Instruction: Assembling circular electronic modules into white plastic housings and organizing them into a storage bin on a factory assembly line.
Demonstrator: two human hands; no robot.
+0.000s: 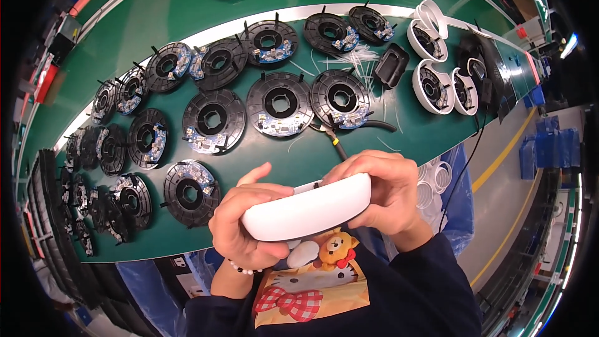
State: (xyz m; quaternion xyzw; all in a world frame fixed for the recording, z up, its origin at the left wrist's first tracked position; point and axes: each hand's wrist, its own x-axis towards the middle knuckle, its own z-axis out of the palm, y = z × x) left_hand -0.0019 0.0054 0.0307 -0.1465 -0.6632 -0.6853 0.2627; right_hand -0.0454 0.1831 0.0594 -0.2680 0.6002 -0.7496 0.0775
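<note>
A white round plastic housing is held between my two hands in front of my chest, tilted so that its smooth side wall shows. My left hand grips its left end, with the thumb below and fingers over the top. My right hand clasps the right end, fingers above and thumb underneath. The inside of the housing is mostly hidden; a small dark part shows at its upper rim. Just beyond it, hand cutters with black and yellow handles lie partly under a black disc bearing a blue circuit board.
Several similar black discs stand in rows across the green table. Thin white strips lie beside a black case. White housings with discs inside sit at the right. White rings fill a blue-lined container below the table edge.
</note>
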